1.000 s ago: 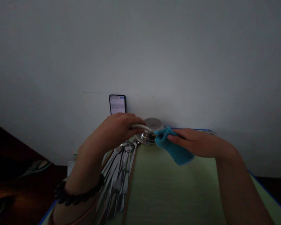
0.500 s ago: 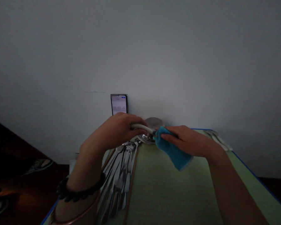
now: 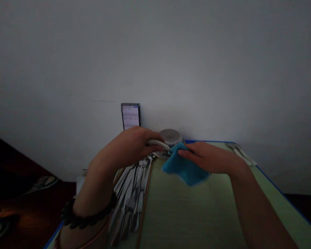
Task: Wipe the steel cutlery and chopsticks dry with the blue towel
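A white curved handle (image 3: 158, 142) of some utensil is gripped by my left hand (image 3: 134, 144), the fingers closed round it. Its far end runs into a blue cloth (image 3: 188, 169), so what kind of utensil it is stays hidden. My right hand (image 3: 207, 156) pinches the cloth around that end, and the rest of the cloth hangs down over the green tabletop. Behind the handle, partly covered by my hands, stands a shiny metal item with a round, flat top (image 3: 170, 135).
Several metal knives, forks and spoons (image 3: 131, 197) lie in a wooden-edged section at left. A phone (image 3: 131, 116) showing a timer leans on the wall. White-handled utensils (image 3: 242, 154) rest at the green table's (image 3: 191, 214) back right corner. A shoe (image 3: 44, 181) shows on the floor.
The cloth's hanging part has spread to the left and now covers more of the utensil's far end. Both hands keep their hold, nearly in the same place.
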{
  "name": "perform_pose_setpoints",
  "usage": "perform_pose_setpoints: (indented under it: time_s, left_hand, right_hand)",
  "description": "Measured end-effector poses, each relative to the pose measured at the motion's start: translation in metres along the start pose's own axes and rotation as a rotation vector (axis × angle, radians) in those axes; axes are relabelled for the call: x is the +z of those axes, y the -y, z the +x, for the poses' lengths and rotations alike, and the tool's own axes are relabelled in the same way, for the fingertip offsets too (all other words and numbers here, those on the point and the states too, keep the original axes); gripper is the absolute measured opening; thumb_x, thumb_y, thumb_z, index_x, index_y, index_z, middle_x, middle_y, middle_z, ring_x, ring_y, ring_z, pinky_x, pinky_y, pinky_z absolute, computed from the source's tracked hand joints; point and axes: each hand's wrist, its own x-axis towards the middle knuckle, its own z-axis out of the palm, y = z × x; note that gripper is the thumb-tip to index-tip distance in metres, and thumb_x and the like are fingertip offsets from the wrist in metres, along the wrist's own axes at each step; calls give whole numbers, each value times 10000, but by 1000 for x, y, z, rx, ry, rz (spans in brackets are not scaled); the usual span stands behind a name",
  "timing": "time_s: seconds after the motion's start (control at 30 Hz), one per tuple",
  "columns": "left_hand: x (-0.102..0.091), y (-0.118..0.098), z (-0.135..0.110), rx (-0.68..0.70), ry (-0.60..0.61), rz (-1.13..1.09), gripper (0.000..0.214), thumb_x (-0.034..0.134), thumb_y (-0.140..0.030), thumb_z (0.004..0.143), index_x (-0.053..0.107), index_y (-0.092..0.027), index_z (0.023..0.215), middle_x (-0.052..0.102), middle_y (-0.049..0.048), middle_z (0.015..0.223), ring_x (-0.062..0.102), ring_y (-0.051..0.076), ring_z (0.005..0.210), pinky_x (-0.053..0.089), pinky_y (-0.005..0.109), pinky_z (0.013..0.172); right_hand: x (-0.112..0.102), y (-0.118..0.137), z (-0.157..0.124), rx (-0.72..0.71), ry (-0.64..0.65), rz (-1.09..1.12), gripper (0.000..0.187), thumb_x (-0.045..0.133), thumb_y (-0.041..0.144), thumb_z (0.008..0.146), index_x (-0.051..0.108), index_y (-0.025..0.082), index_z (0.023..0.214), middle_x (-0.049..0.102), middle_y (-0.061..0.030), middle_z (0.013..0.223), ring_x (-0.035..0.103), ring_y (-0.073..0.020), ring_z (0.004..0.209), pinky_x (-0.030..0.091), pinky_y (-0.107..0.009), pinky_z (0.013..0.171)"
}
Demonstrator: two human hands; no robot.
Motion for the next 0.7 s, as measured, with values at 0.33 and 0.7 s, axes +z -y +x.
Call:
perform_pose_setpoints:
  time_s: [0.33,0.7]
  left_hand:
    - [-3,-6,3,-21,112,-239,346,458,-446,814,665,-176,873,634,-10,640,546,106,563,338,191,512]
    - [-2,9,-2,-6,197,-345,356,456,-469,815,655,-189,910,651,-3,743,570,115,645,366,178,544]
  right_hand:
    - [-1,8,2,-148,-132,33,283,414,405,858,585,180,869,621,-23,781,543,-131,650,372,-243,594]
    - [-8,-6,1,-135,79,317,337,495,453,798,591,170,954,630,-7,824,572,-138,714,427,-226,595]
